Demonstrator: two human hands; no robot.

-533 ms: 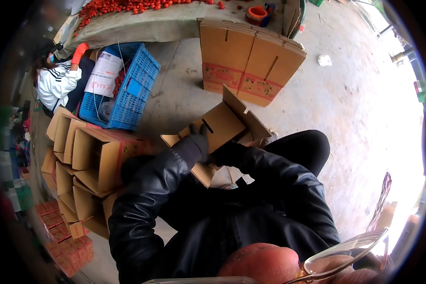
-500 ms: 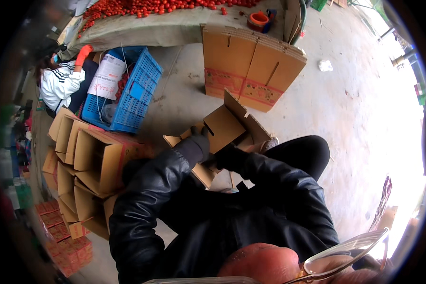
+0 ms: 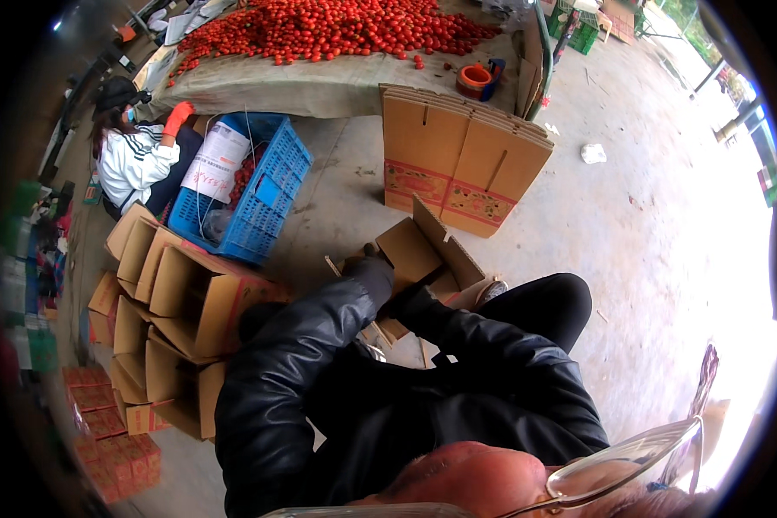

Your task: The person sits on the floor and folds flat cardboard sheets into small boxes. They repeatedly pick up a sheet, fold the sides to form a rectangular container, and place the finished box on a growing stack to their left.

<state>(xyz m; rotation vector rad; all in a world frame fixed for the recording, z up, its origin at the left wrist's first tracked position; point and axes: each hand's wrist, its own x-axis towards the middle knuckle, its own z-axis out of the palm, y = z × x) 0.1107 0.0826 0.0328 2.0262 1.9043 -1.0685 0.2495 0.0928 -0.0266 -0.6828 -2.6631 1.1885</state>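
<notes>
An open cardboard box (image 3: 413, 250) stands between my knees, its flaps raised. My left hand (image 3: 373, 271), in a dark glove, is at the box's left side with its fingers bent over the wall, closed on it. My right hand (image 3: 413, 304) reaches low into the near side of the box; its fingers are lost in dark shadow, so their grip cannot be seen. A stack of flattened cardboard boxes (image 3: 462, 160) with red printed bands stands upright just beyond.
Several opened boxes (image 3: 181, 302) are piled at my left. A blue plastic crate (image 3: 272, 186) holds red fruit, beside a seated person in a white jacket (image 3: 134, 168). Beyond, small red fruits (image 3: 345, 30) cover a table with an orange tape roll (image 3: 475, 79). Red cartons (image 3: 116, 462) sit lower left.
The whole view has shifted, so the surroundings sit lower in it. My left hand has moved slightly inward and down against the box wall; my right hand stays low at the box.
</notes>
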